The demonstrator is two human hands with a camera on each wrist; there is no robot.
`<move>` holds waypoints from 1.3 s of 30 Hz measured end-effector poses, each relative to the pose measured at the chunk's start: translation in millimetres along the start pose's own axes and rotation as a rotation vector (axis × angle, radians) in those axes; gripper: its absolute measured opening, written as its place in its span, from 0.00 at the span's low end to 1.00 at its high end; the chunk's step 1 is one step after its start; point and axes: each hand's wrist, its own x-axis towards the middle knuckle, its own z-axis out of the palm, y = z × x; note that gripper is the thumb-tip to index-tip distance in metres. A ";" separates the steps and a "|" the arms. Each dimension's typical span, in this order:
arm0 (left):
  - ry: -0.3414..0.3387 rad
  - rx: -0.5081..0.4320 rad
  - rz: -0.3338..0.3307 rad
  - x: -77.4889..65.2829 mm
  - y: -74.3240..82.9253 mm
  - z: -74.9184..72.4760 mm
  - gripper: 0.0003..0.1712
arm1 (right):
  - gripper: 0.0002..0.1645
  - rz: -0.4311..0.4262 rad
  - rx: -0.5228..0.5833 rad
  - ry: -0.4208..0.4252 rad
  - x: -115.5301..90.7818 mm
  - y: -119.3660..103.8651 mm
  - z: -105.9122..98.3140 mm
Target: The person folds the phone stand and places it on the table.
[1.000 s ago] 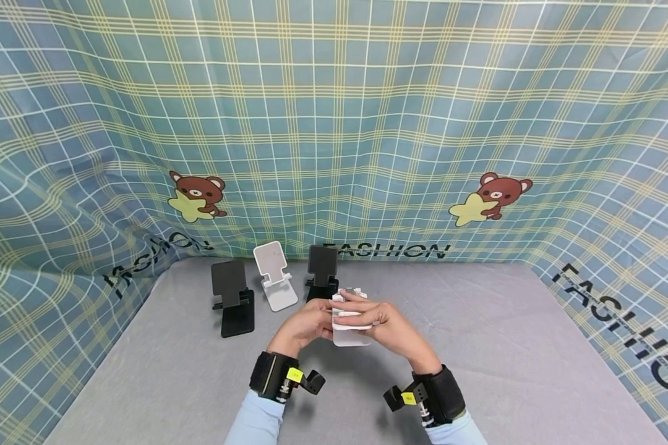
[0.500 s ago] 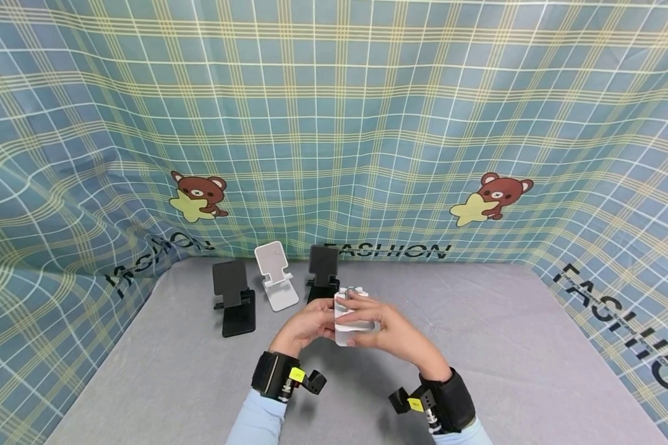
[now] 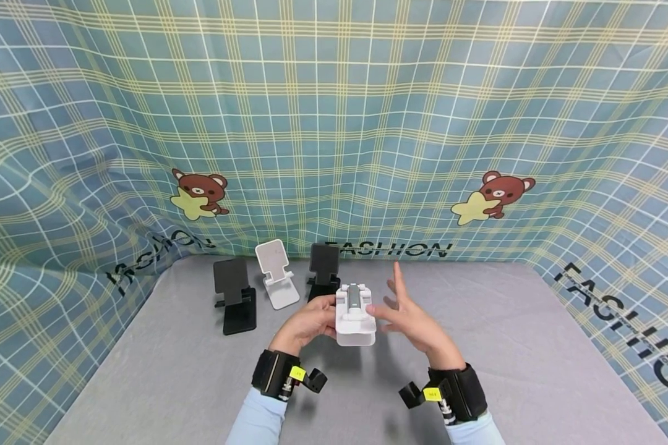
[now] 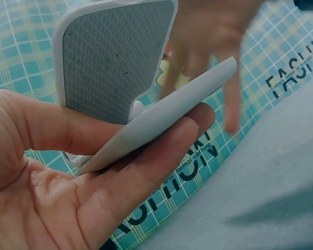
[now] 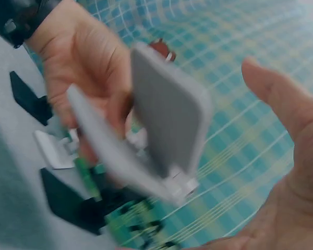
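A white folding phone stand (image 3: 356, 327) with a grey strip on its hinge arm is up in front of me, partly folded. My left hand (image 3: 308, 322) grips it from the left. In the left wrist view the thumb lies in the gap between its two plates, the fingers under the lower plate (image 4: 161, 112); a grey textured pad (image 4: 112, 57) faces the camera. My right hand (image 3: 417, 318) is at the stand's right side with fingers spread. The right wrist view shows that hand's thumb (image 5: 271, 88) apart from the stand (image 5: 172, 104).
Behind the hands, three more phone stands stand unfolded on the grey tabletop (image 3: 506, 346): a black one (image 3: 239, 315) at left, a white one (image 3: 273, 256) beside it, another black one (image 3: 324, 262) partly behind the left hand. A checked curtain (image 3: 334, 123) surrounds the table.
My right hand has let go of the white phone stand, its fingers spreading and drawing away to the right. The left hand keeps its hold, nearly still.
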 end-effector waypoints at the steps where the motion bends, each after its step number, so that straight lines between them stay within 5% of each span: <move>1: 0.000 -0.001 -0.007 0.2 0.1 0.2 0.28 | 0.65 0.048 0.059 -0.006 3.1 4.6 -1.7; 6: -0.010 -0.005 -0.016 1.3 -2.3 1.0 0.28 | 0.54 0.162 0.209 -0.079 13.4 22.5 -6.3; 13: -0.041 -0.004 -0.011 2.4 -4.5 4.5 0.30 | 0.44 0.139 0.211 -0.165 16.7 28.9 -7.1; 22: 0.030 0.053 -0.026 -1.4 0.0 4.4 0.29 | 0.41 0.133 0.226 -0.118 18.4 28.9 -6.0; 29: 0.051 -0.039 -0.032 -2.0 8.1 6.3 0.26 | 0.42 0.113 0.232 -0.067 19.0 30.3 -10.9; 39: 0.066 0.076 -0.018 -1.3 8.2 8.1 0.29 | 0.43 0.106 0.221 -0.074 18.5 29.8 -12.9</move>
